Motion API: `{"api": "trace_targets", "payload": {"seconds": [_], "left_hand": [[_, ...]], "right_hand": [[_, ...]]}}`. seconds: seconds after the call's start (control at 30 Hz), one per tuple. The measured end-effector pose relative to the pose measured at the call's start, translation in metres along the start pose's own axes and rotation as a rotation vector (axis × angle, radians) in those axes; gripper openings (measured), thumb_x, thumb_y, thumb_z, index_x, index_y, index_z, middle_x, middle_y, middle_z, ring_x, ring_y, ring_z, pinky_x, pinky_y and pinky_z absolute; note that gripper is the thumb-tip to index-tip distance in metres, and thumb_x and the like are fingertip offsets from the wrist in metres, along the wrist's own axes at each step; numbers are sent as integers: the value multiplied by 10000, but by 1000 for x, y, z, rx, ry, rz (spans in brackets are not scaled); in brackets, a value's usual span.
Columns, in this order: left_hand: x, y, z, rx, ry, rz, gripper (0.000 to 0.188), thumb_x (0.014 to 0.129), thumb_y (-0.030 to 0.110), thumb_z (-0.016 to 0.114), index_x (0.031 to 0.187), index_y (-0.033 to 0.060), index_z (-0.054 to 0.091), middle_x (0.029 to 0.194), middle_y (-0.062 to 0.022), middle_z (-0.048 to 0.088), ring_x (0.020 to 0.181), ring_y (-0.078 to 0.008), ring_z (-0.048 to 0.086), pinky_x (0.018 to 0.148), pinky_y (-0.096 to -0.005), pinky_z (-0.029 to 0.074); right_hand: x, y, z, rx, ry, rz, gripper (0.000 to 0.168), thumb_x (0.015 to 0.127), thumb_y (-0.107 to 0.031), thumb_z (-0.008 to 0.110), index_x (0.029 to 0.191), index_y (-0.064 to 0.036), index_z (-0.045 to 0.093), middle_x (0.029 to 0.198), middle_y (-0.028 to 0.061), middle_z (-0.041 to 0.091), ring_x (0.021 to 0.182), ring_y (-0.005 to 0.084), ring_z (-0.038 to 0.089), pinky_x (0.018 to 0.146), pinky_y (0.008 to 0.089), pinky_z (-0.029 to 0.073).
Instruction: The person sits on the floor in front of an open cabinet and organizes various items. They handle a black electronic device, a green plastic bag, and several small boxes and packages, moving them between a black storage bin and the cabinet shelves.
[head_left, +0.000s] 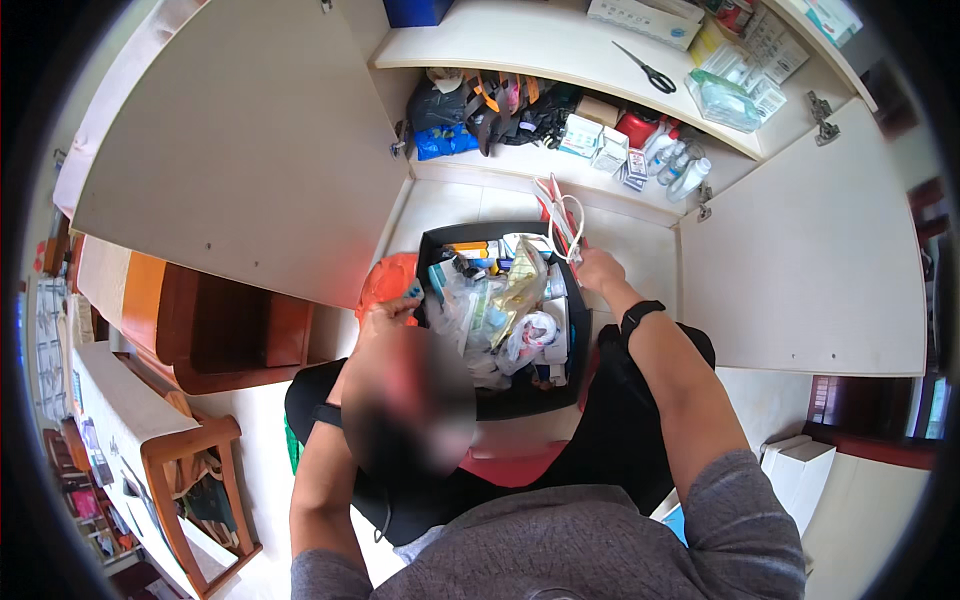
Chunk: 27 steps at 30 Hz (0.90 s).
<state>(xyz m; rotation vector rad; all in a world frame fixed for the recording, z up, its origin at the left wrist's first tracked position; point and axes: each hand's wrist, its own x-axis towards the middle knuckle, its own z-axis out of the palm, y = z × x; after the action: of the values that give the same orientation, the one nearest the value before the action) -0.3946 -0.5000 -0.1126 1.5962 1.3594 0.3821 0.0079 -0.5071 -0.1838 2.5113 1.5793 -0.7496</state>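
Between my knees stands a black bin (579, 352) packed with small boxes, clear plastic bags and other packets. At its left side, my left hand (388, 313) pinches a small flat piece that looks like a blister pack (414, 290). An orange-red plastic bag (388, 276) lies beside that hand, against the bin. My right hand (601, 270) grips the edge of a red and white paper bag (545, 196) with white cord handles (576, 210), at the bin's far right corner. A yellowish clear packet (521, 281) and a bag with a white roll (534, 331) top the contents.
Two open cabinet doors (247, 150) (806, 247) flank me. On the upper shelf (517, 37) lie black-handled scissors (654, 75). The lower shelf holds dark bags (439, 105), boxes (581, 135) and bottles (688, 180). A pink-red seat (514, 466) is beneath me.
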Motion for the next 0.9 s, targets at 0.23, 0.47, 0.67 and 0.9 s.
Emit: {"api": "trace_targets", "payload": {"seconds": [0.23, 0.47, 0.67, 0.9], "left_hand": [[6, 20, 19, -198, -35, -114, 307, 913, 202, 542, 1145, 18, 625, 1035, -123, 669, 865, -149, 659, 686, -292, 543], [0, 107, 47, -812, -171, -111, 565, 896, 442, 570, 1166, -54, 575, 1076, -167, 621, 780, -180, 652, 669, -278, 558], [-45, 130, 48, -846, -105, -7, 388, 929, 333, 543, 1019, -32, 634, 838, -80, 668, 717, -128, 626, 590, -262, 520], [-101, 96, 60, -386, -44, -2, 480, 953, 403, 487, 837, -34, 647, 614, -127, 615, 589, -181, 601, 571, -328, 482]], "right_hand": [[-16, -18, -101, 99, 391, -57, 238, 855, -273, 534, 1010, -130, 645, 970, 167, 647, 874, 349, 623, 748, 455, 487], [-164, -64, -130, 25, 649, -897, 105, 829, -93, 573, 922, -77, 618, 740, 109, 573, 674, 289, 588, 552, 378, 463], [-245, -83, -82, 260, 525, -1002, 185, 774, -95, 669, 938, -32, 612, 809, 82, 595, 670, 264, 605, 541, 361, 481], [-275, -98, -63, 302, 136, -811, 633, 773, -364, 706, 1257, -46, 450, 1143, 167, 544, 1004, 329, 588, 782, 428, 508]]}}
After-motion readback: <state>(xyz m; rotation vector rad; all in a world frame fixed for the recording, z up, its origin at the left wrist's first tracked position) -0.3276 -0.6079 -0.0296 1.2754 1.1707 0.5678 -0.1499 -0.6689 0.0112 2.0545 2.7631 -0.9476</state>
